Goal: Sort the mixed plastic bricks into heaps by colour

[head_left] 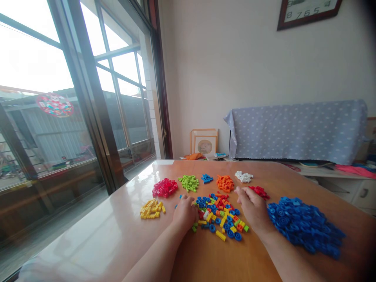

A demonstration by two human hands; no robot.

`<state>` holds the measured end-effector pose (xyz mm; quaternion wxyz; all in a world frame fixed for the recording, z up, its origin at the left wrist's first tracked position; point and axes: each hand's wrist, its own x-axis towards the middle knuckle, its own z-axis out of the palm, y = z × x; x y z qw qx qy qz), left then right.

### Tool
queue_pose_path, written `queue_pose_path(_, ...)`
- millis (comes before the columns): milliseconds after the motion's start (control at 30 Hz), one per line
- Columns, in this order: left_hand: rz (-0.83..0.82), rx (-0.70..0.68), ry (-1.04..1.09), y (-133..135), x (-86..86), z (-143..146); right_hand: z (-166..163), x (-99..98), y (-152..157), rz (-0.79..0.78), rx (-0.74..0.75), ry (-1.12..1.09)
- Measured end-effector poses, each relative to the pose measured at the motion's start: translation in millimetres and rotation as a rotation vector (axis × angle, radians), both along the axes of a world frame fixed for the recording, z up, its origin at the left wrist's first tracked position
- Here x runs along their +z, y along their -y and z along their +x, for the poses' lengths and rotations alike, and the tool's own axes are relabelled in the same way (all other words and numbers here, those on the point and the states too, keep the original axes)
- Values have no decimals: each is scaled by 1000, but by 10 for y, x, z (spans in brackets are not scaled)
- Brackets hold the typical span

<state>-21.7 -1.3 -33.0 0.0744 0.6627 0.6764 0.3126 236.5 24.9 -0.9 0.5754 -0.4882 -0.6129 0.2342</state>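
Note:
A mixed heap of small coloured bricks (219,216) lies on the wooden table (123,231) between my hands. My left hand (185,213) rests at the heap's left edge with its fingers curled down onto the bricks. My right hand (254,209) rests at the heap's right edge, fingers bent toward the bricks. What either hand grips, if anything, is hidden under the fingers. Sorted piles surround the heap: yellow (151,208), red (164,187), green (188,183), a few blue (207,178), orange (225,183), white (243,176), small red (259,191) and a large blue pile (304,225).
A tall window (67,102) runs along the left. Behind the table stand a piece of furniture under a dotted blue cloth (296,131), a framed picture (204,143) on the floor, and a low white cabinet (346,184). A framed clock (308,11) hangs on the wall.

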Motion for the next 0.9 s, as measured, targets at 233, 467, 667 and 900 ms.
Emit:
queue_pose_path(233,-110,47,-120,13,112,76,-32,-9,12,-11,19,39)
queue_pose_path(467,-101,83,-72,-62,4,16,-48,-17,19,-34,47,54)
queue_pose_path(667,-28,59,36,-76,-4,31,-65,-53,25,-30,101,106)
queue_pose_path(900,105,-127,167,-4,55,174,-322,-232,100,-52,244,292)
